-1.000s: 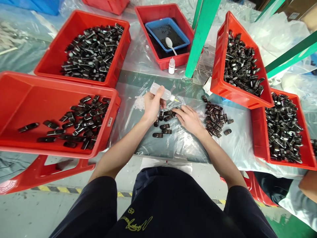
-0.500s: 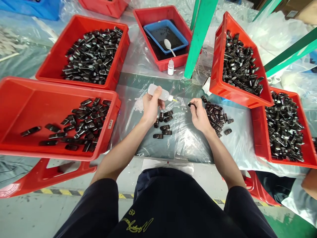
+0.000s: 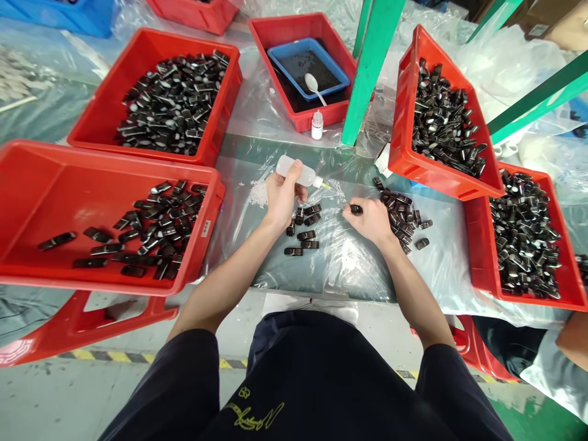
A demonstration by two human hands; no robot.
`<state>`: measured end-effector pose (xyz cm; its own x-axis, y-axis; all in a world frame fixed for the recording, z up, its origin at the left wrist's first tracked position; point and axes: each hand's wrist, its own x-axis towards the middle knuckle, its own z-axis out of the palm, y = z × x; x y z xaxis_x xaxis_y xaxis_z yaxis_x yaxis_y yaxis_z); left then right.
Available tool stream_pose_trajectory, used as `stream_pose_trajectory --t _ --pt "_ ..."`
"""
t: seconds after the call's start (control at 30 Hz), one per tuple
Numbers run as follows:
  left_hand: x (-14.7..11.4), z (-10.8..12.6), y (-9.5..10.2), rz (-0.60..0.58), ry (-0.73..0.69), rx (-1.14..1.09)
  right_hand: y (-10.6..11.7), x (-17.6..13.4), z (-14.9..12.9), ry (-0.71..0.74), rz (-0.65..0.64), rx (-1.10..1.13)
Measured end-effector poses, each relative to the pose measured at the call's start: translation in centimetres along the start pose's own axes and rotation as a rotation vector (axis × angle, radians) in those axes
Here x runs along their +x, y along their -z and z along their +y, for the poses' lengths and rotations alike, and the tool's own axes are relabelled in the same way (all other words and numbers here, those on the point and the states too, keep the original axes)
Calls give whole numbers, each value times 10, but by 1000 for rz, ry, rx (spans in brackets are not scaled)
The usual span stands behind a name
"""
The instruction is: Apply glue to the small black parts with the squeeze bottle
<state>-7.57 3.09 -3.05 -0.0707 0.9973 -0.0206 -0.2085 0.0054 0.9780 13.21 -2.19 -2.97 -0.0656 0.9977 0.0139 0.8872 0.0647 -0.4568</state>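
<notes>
My left hand [image 3: 281,195] grips a translucent squeeze bottle [image 3: 294,169] lying sideways, its yellow nozzle pointing right. My right hand [image 3: 373,220] pinches one small black part [image 3: 355,209] just above the plastic-covered table. Between the hands lies a small cluster of black parts [image 3: 304,228]. A larger loose pile of the same parts [image 3: 403,216] sits just right of my right hand.
Red bins with black parts stand around: near left [image 3: 55,184], far left [image 3: 138,67], tilted right [image 3: 404,110], near right [image 3: 478,257]. A red tray holds a blue tray [image 3: 280,52] with a white spoon. A small white bottle [image 3: 316,124] and a green post [image 3: 367,67] stand behind.
My right hand left the small cluster, went right to the pile and picked up one black part, then lowered slightly. The left hand kept the bottle in place.
</notes>
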Motion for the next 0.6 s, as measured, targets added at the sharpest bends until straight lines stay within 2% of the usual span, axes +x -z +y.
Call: stream_pose_trajectory --t 0.17,0.27,0.43,0.6 --pt "-1 2 0 -9 13 3 -3 -10 -14 229 -205 53" --pt "-1 2 1 -17 26 8 -4 -13 -17 269 -259 49" --pt "-1 1 1 -19 27 3 0 -11 -8 213 -206 118" --pt "-1 -2 1 -33 27 -2 0 -6 3 218 -79 426"
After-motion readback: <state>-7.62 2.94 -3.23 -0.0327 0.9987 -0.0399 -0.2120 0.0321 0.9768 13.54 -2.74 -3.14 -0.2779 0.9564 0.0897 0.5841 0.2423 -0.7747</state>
